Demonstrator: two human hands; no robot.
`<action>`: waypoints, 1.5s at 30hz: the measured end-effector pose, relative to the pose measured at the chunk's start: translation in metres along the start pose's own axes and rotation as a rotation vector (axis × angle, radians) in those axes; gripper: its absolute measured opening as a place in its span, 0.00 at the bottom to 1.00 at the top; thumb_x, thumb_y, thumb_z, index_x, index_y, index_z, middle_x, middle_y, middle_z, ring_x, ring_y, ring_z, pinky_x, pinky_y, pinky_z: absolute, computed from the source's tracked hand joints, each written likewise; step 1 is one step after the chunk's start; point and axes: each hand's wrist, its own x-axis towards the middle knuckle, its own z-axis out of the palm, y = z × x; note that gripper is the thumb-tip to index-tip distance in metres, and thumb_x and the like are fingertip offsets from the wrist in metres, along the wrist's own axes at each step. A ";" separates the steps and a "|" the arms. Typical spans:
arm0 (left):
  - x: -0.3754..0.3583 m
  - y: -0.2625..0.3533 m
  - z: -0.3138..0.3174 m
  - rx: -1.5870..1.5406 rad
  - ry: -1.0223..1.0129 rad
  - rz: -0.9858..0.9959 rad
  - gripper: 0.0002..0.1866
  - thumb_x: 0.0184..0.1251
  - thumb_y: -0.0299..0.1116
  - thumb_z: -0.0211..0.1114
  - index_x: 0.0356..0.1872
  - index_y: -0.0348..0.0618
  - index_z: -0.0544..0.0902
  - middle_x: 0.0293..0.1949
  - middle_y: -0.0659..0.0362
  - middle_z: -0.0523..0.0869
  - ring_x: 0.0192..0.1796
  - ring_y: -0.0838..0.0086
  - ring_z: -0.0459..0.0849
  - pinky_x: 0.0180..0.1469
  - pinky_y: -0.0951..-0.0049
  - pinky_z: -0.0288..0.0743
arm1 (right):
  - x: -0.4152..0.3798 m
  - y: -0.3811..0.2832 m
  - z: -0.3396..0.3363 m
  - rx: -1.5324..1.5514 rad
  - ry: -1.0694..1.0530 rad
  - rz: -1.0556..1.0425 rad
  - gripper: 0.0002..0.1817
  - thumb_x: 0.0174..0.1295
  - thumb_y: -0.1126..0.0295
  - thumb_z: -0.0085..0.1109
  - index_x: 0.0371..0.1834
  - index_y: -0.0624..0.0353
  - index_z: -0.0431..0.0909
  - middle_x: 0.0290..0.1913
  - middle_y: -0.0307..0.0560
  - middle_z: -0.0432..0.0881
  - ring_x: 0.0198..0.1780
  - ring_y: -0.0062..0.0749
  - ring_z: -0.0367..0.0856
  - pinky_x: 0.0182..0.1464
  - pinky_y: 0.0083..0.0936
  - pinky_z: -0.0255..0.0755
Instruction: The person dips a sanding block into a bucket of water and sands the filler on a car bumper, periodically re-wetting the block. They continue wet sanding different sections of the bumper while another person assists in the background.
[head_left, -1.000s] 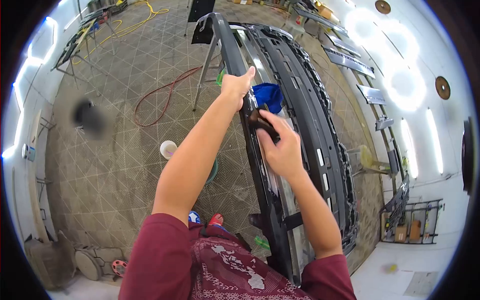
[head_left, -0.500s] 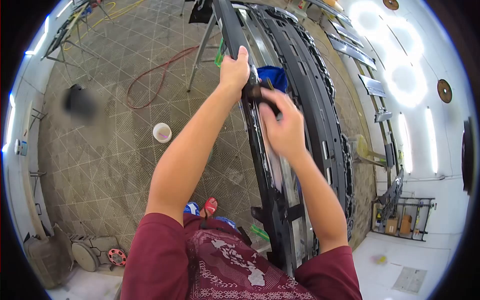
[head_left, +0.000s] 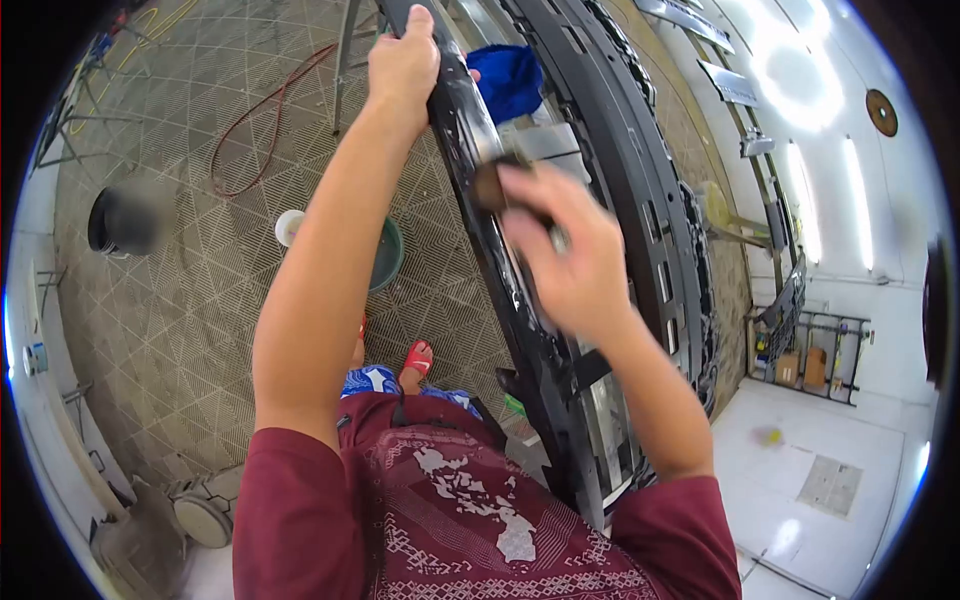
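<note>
A long black plastic car trim piece, glossy and wet-looking, runs from the top of the head view down along my front. My left hand grips its far end, with the thumb laid along the top and fingertips showing on the other side. Pinched in my right hand is a dark brownish pad, blurred by motion and pressed to the wet surface nearer my body. A blue cloth lies just beyond the piece, right of my left hand.
Alongside on the right lies a larger black bumper. A green bucket and a white tub stand on the floor at left, with a black bucket farther off. A red hose curls across the floor.
The view has shifted, so the green bucket now shows. My right hand with the pad has slid along the trim piece toward me, away from my left hand, which keeps its grip.
</note>
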 end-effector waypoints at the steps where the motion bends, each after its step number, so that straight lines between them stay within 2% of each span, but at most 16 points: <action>1: 0.001 -0.002 0.001 -0.079 -0.023 -0.060 0.31 0.83 0.55 0.59 0.56 0.27 0.78 0.39 0.44 0.87 0.29 0.55 0.89 0.33 0.58 0.88 | -0.036 -0.009 -0.011 -0.038 -0.035 0.003 0.21 0.61 0.79 0.68 0.59 0.58 0.87 0.59 0.57 0.87 0.62 0.51 0.86 0.64 0.38 0.79; 4: -0.006 0.002 0.006 -0.143 -0.007 -0.117 0.29 0.83 0.54 0.58 0.56 0.29 0.78 0.36 0.47 0.86 0.25 0.55 0.88 0.28 0.56 0.86 | -0.132 -0.027 -0.045 0.044 -0.110 0.122 0.23 0.58 0.82 0.70 0.59 0.58 0.87 0.62 0.58 0.86 0.61 0.50 0.86 0.63 0.39 0.80; 7: -0.007 0.007 0.006 -0.132 -0.033 -0.133 0.28 0.84 0.53 0.57 0.55 0.31 0.78 0.33 0.48 0.85 0.24 0.54 0.88 0.26 0.55 0.86 | -0.091 -0.008 -0.035 0.006 -0.090 0.052 0.24 0.58 0.82 0.70 0.60 0.57 0.87 0.62 0.61 0.85 0.60 0.50 0.87 0.63 0.38 0.80; 8: -0.006 0.006 0.003 -0.161 -0.066 -0.160 0.27 0.84 0.53 0.56 0.54 0.31 0.78 0.32 0.48 0.85 0.24 0.54 0.88 0.26 0.55 0.86 | -0.062 -0.003 -0.025 -0.028 -0.082 0.121 0.23 0.60 0.79 0.70 0.61 0.57 0.87 0.61 0.62 0.85 0.60 0.53 0.87 0.62 0.38 0.80; 10: -0.004 0.002 -0.003 -0.129 -0.122 -0.103 0.27 0.84 0.53 0.56 0.52 0.32 0.78 0.31 0.49 0.84 0.24 0.54 0.88 0.26 0.54 0.86 | -0.016 0.017 -0.004 0.024 0.002 0.035 0.19 0.66 0.72 0.68 0.61 0.58 0.86 0.60 0.63 0.86 0.59 0.58 0.86 0.61 0.39 0.80; 12: 0.003 -0.001 -0.002 -0.149 -0.129 -0.125 0.27 0.85 0.54 0.55 0.50 0.32 0.78 0.29 0.49 0.84 0.24 0.54 0.88 0.26 0.53 0.86 | -0.030 0.005 -0.006 -0.069 0.035 0.038 0.20 0.64 0.75 0.69 0.60 0.58 0.87 0.61 0.62 0.85 0.61 0.55 0.86 0.63 0.38 0.79; 16: 0.001 -0.001 0.001 -0.154 -0.075 -0.147 0.27 0.85 0.54 0.54 0.47 0.33 0.78 0.29 0.50 0.84 0.24 0.54 0.88 0.26 0.53 0.86 | -0.127 -0.023 -0.039 0.023 -0.034 0.221 0.23 0.60 0.82 0.70 0.60 0.57 0.88 0.62 0.59 0.85 0.62 0.51 0.86 0.66 0.38 0.78; 20: -0.001 -0.001 0.000 -0.137 -0.105 -0.182 0.27 0.85 0.55 0.53 0.46 0.34 0.77 0.31 0.47 0.86 0.25 0.54 0.89 0.27 0.53 0.86 | -0.058 0.002 -0.017 -0.061 0.016 0.185 0.20 0.63 0.79 0.69 0.59 0.58 0.87 0.60 0.61 0.86 0.60 0.52 0.86 0.62 0.37 0.79; 22: -0.005 0.005 -0.002 -0.131 -0.078 -0.184 0.26 0.86 0.54 0.53 0.47 0.35 0.76 0.31 0.47 0.85 0.25 0.54 0.89 0.27 0.53 0.86 | -0.027 0.008 -0.001 0.047 0.099 0.166 0.19 0.64 0.77 0.68 0.59 0.59 0.87 0.59 0.62 0.86 0.59 0.53 0.86 0.60 0.38 0.79; 23: -0.008 0.005 -0.001 -0.125 -0.087 -0.189 0.26 0.86 0.54 0.53 0.47 0.35 0.76 0.31 0.47 0.85 0.25 0.54 0.89 0.27 0.53 0.86 | -0.034 0.005 -0.002 -0.077 0.093 0.141 0.20 0.63 0.79 0.69 0.59 0.59 0.88 0.59 0.61 0.86 0.59 0.52 0.86 0.62 0.37 0.79; 28: -0.014 0.008 0.007 -0.150 -0.046 -0.207 0.26 0.86 0.54 0.53 0.49 0.35 0.76 0.31 0.47 0.85 0.25 0.54 0.89 0.27 0.53 0.86 | -0.112 -0.029 -0.036 -0.014 -0.041 0.247 0.23 0.57 0.83 0.71 0.59 0.60 0.89 0.63 0.61 0.84 0.61 0.52 0.86 0.64 0.39 0.79; 32: -0.005 0.000 0.001 -0.118 -0.074 -0.181 0.28 0.86 0.54 0.53 0.48 0.33 0.78 0.31 0.46 0.86 0.26 0.54 0.89 0.28 0.55 0.86 | -0.032 0.006 -0.003 -0.020 0.081 0.136 0.23 0.59 0.81 0.70 0.59 0.57 0.88 0.59 0.59 0.86 0.59 0.55 0.86 0.61 0.40 0.79; 35: -0.004 0.000 -0.004 -0.096 -0.111 -0.194 0.27 0.86 0.54 0.53 0.47 0.33 0.78 0.30 0.48 0.85 0.26 0.55 0.89 0.28 0.55 0.86 | -0.033 -0.001 0.001 -0.035 0.080 0.153 0.24 0.57 0.82 0.70 0.59 0.59 0.88 0.59 0.58 0.86 0.58 0.55 0.86 0.60 0.40 0.79; 38: -0.010 0.005 0.005 -0.139 -0.029 -0.203 0.26 0.86 0.54 0.53 0.45 0.35 0.78 0.28 0.50 0.84 0.26 0.55 0.89 0.29 0.55 0.86 | -0.109 -0.020 -0.030 -0.035 -0.051 0.145 0.24 0.56 0.83 0.71 0.59 0.61 0.88 0.59 0.58 0.86 0.58 0.53 0.87 0.60 0.40 0.79; 41: -0.008 0.004 0.003 -0.150 -0.070 -0.221 0.28 0.85 0.55 0.53 0.44 0.34 0.79 0.29 0.49 0.85 0.26 0.56 0.89 0.28 0.56 0.86 | -0.100 -0.012 -0.028 -0.028 0.003 0.111 0.25 0.54 0.84 0.71 0.59 0.62 0.88 0.60 0.58 0.86 0.58 0.53 0.87 0.60 0.40 0.79; 45: -0.010 0.008 0.003 -0.092 -0.047 -0.199 0.30 0.86 0.55 0.53 0.42 0.31 0.81 0.28 0.48 0.86 0.26 0.56 0.89 0.29 0.57 0.86 | -0.009 0.022 0.007 -0.041 0.088 0.057 0.21 0.60 0.77 0.73 0.59 0.57 0.88 0.59 0.59 0.86 0.58 0.54 0.86 0.60 0.39 0.80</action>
